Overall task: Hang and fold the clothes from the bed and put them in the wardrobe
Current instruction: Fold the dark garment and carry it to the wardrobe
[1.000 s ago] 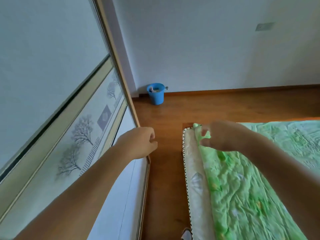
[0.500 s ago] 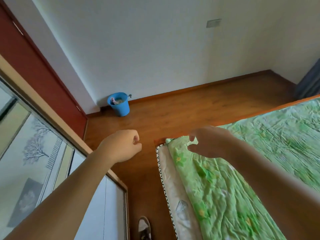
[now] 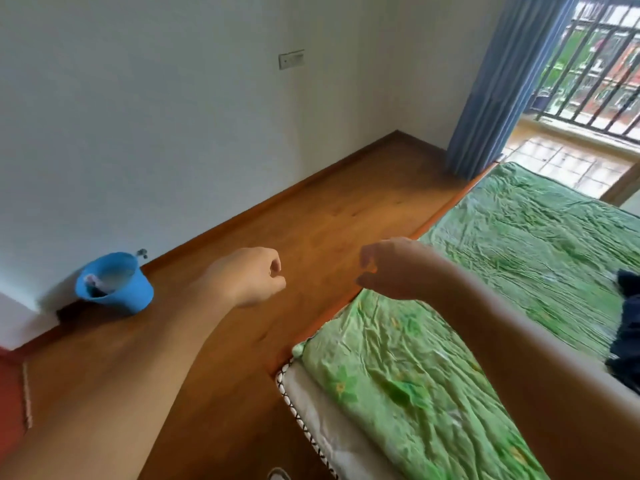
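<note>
- Head view: left hand (image 3: 249, 277) is clenched in an empty fist over the floor (image 3: 311, 216). Right hand (image 3: 391, 268) is half-curled above the bed rail (image 3: 453, 204), blurred, with nothing in it that I can see.
- Dark garment (image 3: 628, 327) lies on the green sheet (image 3: 519, 265) at far right, partly cut off. I judge it's the next pickup — both hands are free.
- Wardrobe is not in view.
- Open floor strip runs between bed and wall — blue bucket (image 3: 114, 285) sits by the wall, well clear of the hands.
</note>
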The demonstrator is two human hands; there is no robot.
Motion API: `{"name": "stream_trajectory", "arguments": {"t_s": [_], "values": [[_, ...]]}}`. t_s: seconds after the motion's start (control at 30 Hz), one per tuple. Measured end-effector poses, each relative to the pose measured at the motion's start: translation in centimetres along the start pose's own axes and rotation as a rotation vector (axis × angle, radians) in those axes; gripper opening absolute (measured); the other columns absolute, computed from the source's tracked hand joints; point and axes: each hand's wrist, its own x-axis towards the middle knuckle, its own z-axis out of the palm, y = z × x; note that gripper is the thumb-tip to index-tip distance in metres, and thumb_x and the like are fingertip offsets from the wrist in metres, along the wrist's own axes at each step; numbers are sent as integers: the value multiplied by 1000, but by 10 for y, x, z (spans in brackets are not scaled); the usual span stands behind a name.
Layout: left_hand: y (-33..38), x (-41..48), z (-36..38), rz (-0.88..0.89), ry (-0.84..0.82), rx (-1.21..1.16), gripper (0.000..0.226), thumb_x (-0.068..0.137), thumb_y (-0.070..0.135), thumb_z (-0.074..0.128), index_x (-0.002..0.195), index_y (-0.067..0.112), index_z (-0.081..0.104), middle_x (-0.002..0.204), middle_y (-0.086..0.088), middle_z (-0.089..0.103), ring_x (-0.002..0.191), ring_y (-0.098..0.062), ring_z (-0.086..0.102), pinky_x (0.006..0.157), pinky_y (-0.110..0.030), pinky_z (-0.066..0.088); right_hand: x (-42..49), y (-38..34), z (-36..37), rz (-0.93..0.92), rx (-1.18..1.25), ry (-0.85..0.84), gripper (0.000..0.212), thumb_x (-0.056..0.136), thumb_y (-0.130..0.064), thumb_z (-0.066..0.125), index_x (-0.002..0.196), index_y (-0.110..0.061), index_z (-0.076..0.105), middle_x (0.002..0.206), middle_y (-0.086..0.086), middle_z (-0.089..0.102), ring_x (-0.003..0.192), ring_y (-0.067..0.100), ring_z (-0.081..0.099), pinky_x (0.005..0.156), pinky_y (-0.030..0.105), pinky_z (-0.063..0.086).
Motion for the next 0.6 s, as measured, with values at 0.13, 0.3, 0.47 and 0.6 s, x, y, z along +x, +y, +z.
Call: {"name": "stream_trajectory", "arguments": {"t_s": [0.13,0.3,0.47,0.6], "values": [[-27,41,-28,76,-15,14,27,98,42,55,123,32,56,120,7,63,102,-13,61,89,-35,57,34,-16,-21,64,23,1,32,93,-49,55,120,-32,62,121,-4,65,108,21,61,88,38,53],[-43,85,-48,136,-13,-4,27,98,42,55,124,32,56,123,8,62,104,-14,61,88,-31,56,74,-18,-38,89,8,21,36,93,-51,56,124,-33,61,122,-3,65,111,21,61,90,36,52],[-82,122,-65,132,-17,-11,29,99,41,55,126,31,56,123,7,62,104,-13,61,87,-28,55,134,-44,-44,56,0,3,37,95,-52,56,125,-32,61,121,-3,65,109,20,61,86,35,52],[-137,174,-93,137,-3,-10,30,99,41,55,127,31,56,125,7,62,106,-14,61,89,-29,55,206,-83,-50,43,-7,32,37,96,-53,56,126,-32,61,118,-5,65,105,17,61,80,31,51]]}}
